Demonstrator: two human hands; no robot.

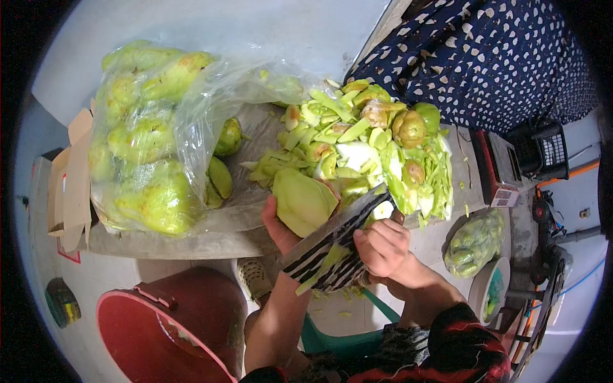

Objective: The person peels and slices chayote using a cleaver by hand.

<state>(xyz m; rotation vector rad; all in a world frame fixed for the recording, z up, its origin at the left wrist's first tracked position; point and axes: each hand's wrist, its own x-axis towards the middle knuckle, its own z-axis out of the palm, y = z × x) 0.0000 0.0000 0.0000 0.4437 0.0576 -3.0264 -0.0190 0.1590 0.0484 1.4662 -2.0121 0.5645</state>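
We count one peeled chayote (300, 207), centre of frame, grasped in left hand (280, 228). Right hand (385, 249) clenched round one knife (348, 236), blade wide and striped; one strip of peel (332, 258) on blade. On table (172, 249): one heap of peelings (377, 139), upper centre; one clear bag (198, 127) of chayotes, upper left, we cannot tell exact number; at least two loose chayotes (228, 137) near bag. One red bucket (204, 293), lower left.

Left hand (281, 231): around peeled fruit (299, 201)
Right hand (386, 249): holds striped blade (347, 233)
Peel pile (357, 156): one o'clock, on bench (166, 247)
Bagged fruit (147, 140): ten o'clock
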